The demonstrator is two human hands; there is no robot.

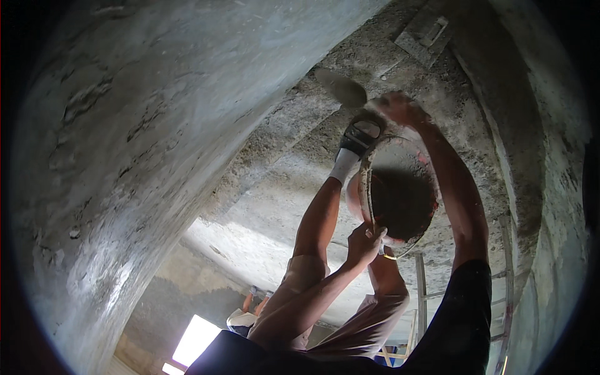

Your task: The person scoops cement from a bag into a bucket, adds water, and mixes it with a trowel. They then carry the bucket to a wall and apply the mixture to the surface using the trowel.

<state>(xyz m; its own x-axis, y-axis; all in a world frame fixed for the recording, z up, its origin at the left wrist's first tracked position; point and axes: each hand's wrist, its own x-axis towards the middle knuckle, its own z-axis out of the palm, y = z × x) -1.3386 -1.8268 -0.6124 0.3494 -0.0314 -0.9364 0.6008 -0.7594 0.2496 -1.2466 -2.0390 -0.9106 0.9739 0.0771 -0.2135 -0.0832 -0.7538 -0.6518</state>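
Observation:
My left hand [364,245] is closed on the rim of a round bucket [365,197], which is tilted so that its mouth faces me. Grey wet mortar coats the inside wall, and the depth of the bucket lies in dark shadow. Beyond the bucket, my right hand [400,109] is closed and slightly blurred. It holds a trowel [342,88] whose rounded grey blade points left, over the rough floor; the handle is mostly hidden in the fist. My sandalled foot [362,132] stands just beside the bucket and below the trowel.
A flat plastering float [425,36] lies at the far right. A large plastered wall [137,125] rises on the left. On the right stands a ladder [507,281]. Toward the lower left are another person [244,319] and a bright opening [197,340].

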